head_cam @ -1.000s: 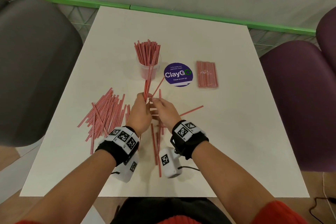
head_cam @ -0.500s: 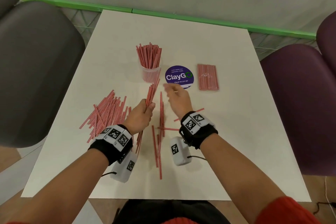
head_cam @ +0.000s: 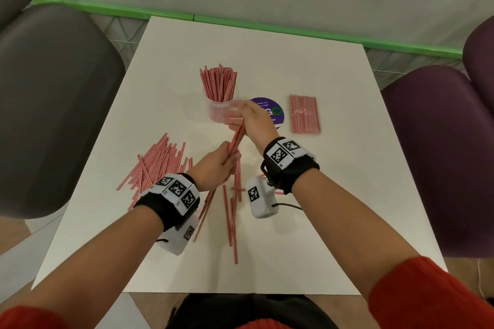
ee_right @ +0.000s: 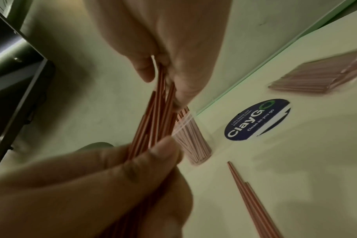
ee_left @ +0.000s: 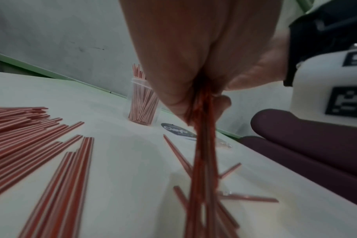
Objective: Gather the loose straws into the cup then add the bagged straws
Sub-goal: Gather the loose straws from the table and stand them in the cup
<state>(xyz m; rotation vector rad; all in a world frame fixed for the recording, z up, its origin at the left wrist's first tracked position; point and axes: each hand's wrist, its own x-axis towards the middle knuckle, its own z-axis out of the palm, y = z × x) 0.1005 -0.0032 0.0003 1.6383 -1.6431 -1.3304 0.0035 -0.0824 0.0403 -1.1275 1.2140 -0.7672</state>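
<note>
Just in front of the clear plastic cup (head_cam: 222,111), both hands share one small bundle of red-striped straws (head_cam: 236,139): the left hand (head_cam: 216,167) is clenched round its lower part, and the right hand (head_cam: 254,121) pinches the upper ends between thumb and fingers, close to the cup's rim. The cup stands upright on the white table (head_cam: 320,195) and is already crowded with straws that fan outward above the rim. A large loose pile (head_cam: 157,165) lies well to the left, a few stray straws (head_cam: 234,211) lie scattered beneath the wrists, and the bagged straws (head_cam: 304,113) lie flat on the far side of the round ClayGo sticker (head_cam: 272,112), untouched. The risk, as I judge it, is in the insertion: the cup is light and top-heavy with its splayed load, so a bundle pushed in at a slant could catch on the standing straws and tip it over. The bundle's tips also look uneven in the right wrist view, so one or two may miss the rim and drop. The lower ends trail among the strays and might drag them about.
</note>
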